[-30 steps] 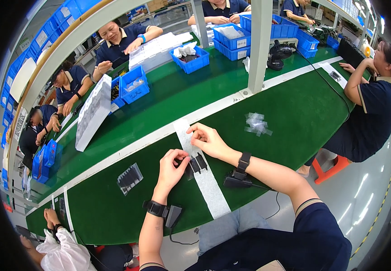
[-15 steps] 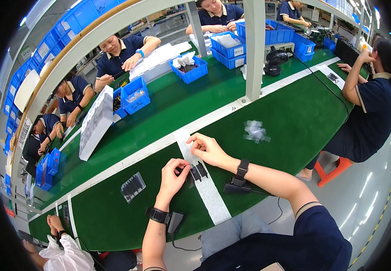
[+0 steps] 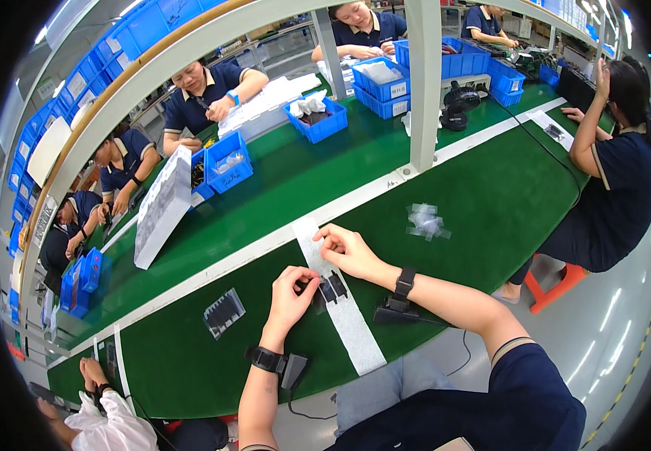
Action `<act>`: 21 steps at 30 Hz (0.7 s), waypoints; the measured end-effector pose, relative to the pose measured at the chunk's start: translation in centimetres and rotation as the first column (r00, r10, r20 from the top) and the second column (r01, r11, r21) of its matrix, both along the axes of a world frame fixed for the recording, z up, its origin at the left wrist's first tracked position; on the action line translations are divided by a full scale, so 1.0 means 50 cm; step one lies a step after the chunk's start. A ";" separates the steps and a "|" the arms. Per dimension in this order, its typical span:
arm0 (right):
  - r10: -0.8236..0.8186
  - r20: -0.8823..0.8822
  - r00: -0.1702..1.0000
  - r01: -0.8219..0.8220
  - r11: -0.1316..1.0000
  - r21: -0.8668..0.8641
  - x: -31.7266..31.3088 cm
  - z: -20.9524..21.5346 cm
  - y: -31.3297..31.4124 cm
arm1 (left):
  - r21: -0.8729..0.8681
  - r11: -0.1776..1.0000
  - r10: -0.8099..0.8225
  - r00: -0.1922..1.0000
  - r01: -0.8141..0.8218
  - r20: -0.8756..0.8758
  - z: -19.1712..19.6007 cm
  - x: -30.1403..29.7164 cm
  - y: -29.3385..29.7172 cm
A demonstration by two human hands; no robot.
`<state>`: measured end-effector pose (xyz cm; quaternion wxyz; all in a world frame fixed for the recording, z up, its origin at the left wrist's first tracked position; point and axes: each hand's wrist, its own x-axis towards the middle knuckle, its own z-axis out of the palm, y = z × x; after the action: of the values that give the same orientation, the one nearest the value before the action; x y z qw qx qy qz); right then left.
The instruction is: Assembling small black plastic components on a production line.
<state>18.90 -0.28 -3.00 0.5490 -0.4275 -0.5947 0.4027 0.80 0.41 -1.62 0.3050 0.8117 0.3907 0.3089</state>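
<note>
A white strip of soft sheet (image 3: pixel 357 338) runs away from me over the green tabletop, with small flat black parts (image 3: pixel 333 288) lying across its middle. My left hand (image 3: pixel 292 295) is at the left edge of these parts, thumb and forefinger pinched together. Just beyond the parts, over the strip, my right hand (image 3: pixel 346 251) has its thumb and forefinger closed in a pinch. What either pinch holds is too small to make out. Left of my left hand lies a clear sheet with a row of black pieces (image 3: pixel 224 313). Right of my right hand is a loose heap of clear film pieces (image 3: pixel 427 222).
A white metal post (image 3: pixel 421 98) rises from the pale rail behind the mat. Beyond it stand blue bins (image 3: pixel 315 118), a small black fan (image 3: pixel 459 104) and a leaning white foam block (image 3: pixel 163 207). Black wrist devices with cables sit on my forearms. Co-workers sit around the bench.
My hands keep nearly the same pinched poses over the strip. At the right, a co-worker's raised hand has opened upward; a co-worker across the bench has shifted their hands.
</note>
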 end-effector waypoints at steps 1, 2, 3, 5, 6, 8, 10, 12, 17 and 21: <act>-0.012 0.002 1.000 0.012 1.000 0.016 -0.003 -0.002 -0.004 | -0.007 1.000 0.001 1.000 -0.001 -0.017 -0.003 -0.002 -0.003; -0.005 0.006 1.000 0.005 1.000 0.009 -0.004 -0.002 -0.004 | -0.017 1.000 0.006 1.000 -0.006 -0.016 -0.003 -0.003 -0.003; -0.007 0.007 1.000 0.007 1.000 0.010 -0.002 -0.001 -0.003 | -0.016 1.000 0.003 1.000 -0.003 -0.015 -0.003 -0.003 -0.001; 0.008 -0.005 1.000 -0.008 1.000 -0.008 0.000 0.005 -0.003 | -0.003 1.000 0.002 1.000 -0.002 -0.007 -0.002 -0.004 -0.001; 0.010 -0.004 1.000 -0.010 1.000 -0.010 -0.003 0.003 -0.004 | -0.005 1.000 0.004 1.000 -0.004 -0.006 -0.002 -0.005 -0.003; -0.021 0.016 1.000 0.020 1.000 0.024 -0.005 -0.001 -0.005 | -0.031 1.000 -0.002 1.000 0.001 -0.023 -0.002 -0.003 -0.002; 0.007 0.004 1.000 -0.007 1.000 0.015 -0.001 0.004 -0.005 | -0.025 1.000 -0.003 1.000 0.003 -0.016 0.002 -0.001 -0.002; 0.033 -0.014 0.999 -0.033 0.999 -0.001 -0.005 -0.001 -0.011 | -0.025 1.000 -0.005 1.000 0.004 -0.015 -0.005 -0.005 -0.007; -0.052 -0.041 0.998 0.055 0.996 0.077 -0.010 -0.003 -0.002 | -0.005 1.000 -0.020 1.000 0.020 -0.013 -0.002 -0.005 -0.004; -0.020 -0.062 0.998 0.023 0.999 0.046 -0.006 0.006 -0.005 | 0.005 1.000 -0.016 1.000 0.016 -0.009 -0.004 -0.005 -0.002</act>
<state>18.60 -0.51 -2.72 0.5811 -0.4086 -0.5822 0.3956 0.55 0.30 -1.82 0.3037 0.8169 0.3850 0.3037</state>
